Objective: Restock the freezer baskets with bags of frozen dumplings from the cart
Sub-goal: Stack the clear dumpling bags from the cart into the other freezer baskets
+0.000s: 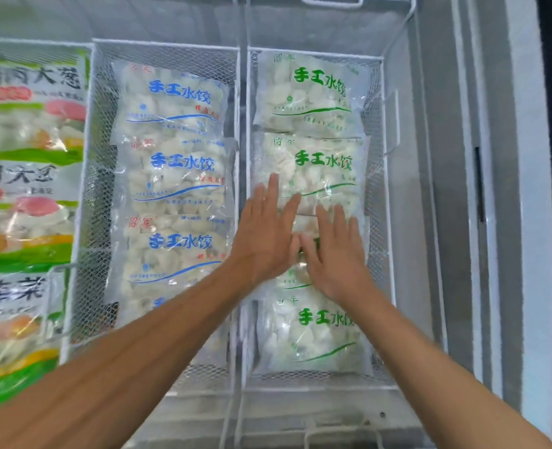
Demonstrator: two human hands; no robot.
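Several clear bags of dumplings with green lettering (313, 92) lie in a row in the right white wire basket (376, 176) of the freezer. My left hand (264, 234) and my right hand (336, 254) lie flat, fingers straight, side by side on one green-lettered bag (295, 277) in the middle of that row. Their thumbs touch. That bag is mostly hidden under my hands. The middle basket (101, 131) holds several bags with blue lettering (174, 170).
A left basket holds colourful green-edged dumpling bags (25, 202). The freezer's grey inner wall (436, 189) and white rim (534, 222) run along the right. The near rim of the baskets (300, 388) lies below my forearms.
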